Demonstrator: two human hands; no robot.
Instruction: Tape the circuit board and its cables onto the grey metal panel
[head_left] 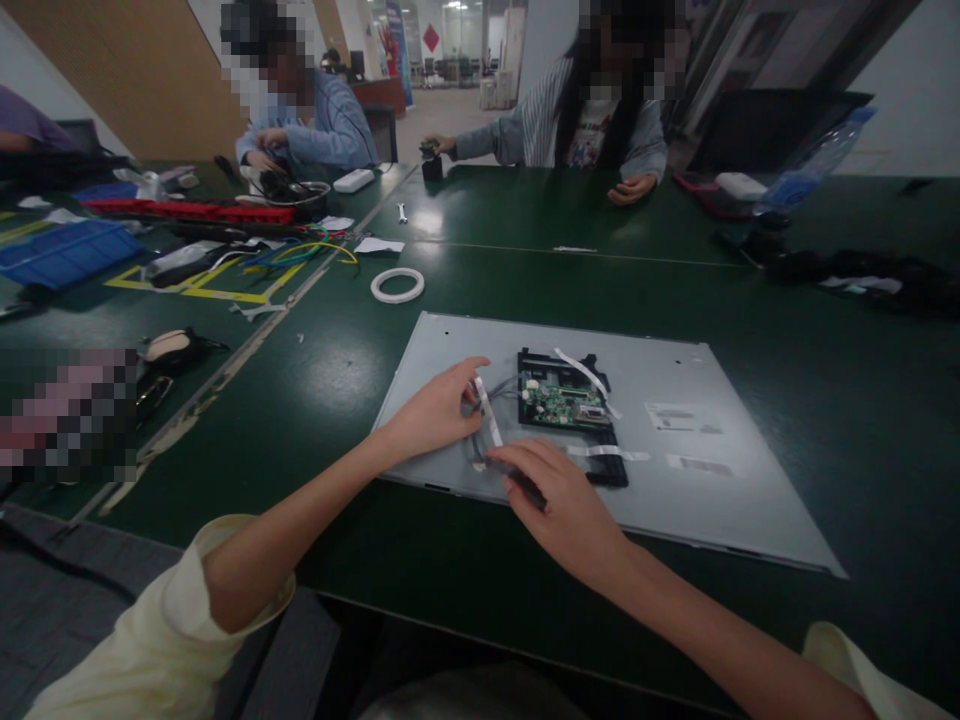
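A flat grey metal panel lies on the green table, with a black bracket and a green circuit board on it. Dark cables run left from the board and loop under my hands. Between my hands stretches a short strip of white tape over these cables. My left hand has its upper end at the curled fingers. My right hand is closed around the lower end, fingertips close to the panel. More tape strips cross the bracket.
A roll of white tape lies beyond the panel. Leftward are a blue tray, coloured wires and a computer mouse. A small wrench lies farther back. Two people sit opposite; a bottle stands tilted at right.
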